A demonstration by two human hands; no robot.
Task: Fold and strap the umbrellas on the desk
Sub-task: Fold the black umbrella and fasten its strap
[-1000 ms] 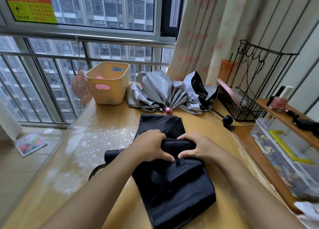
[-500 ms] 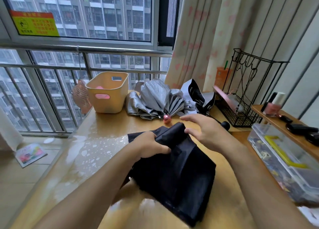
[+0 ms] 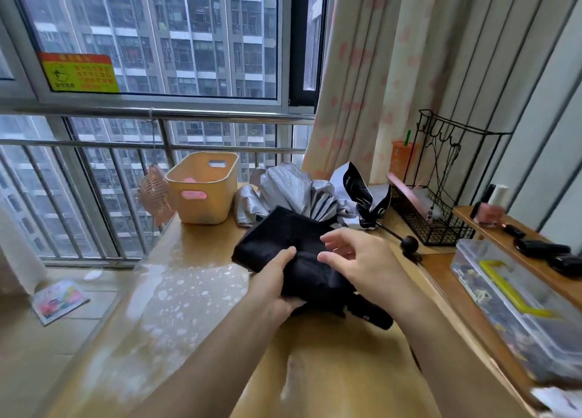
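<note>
A black folding umbrella is lifted off the wooden desk, its loose canopy bunched and its handle end pointing toward me on the right. My left hand grips the bundle from the left, thumb on top. My right hand hovers over the fabric with relaxed, slightly bent fingers, fingertips at the cloth. Behind it a silver umbrella lies unfolded and crumpled, its black round-knobbed handle sticking out to the right.
A beige plastic basket stands at the desk's far left, a pink mini fan beside it. A black wire rack sits at the back right. A clear box and a low shelf with bottles line the right side.
The black umbrella has been lifted from flat on the desk and turned, so its handle now points right. My right hand let go and now hovers over the fabric.
</note>
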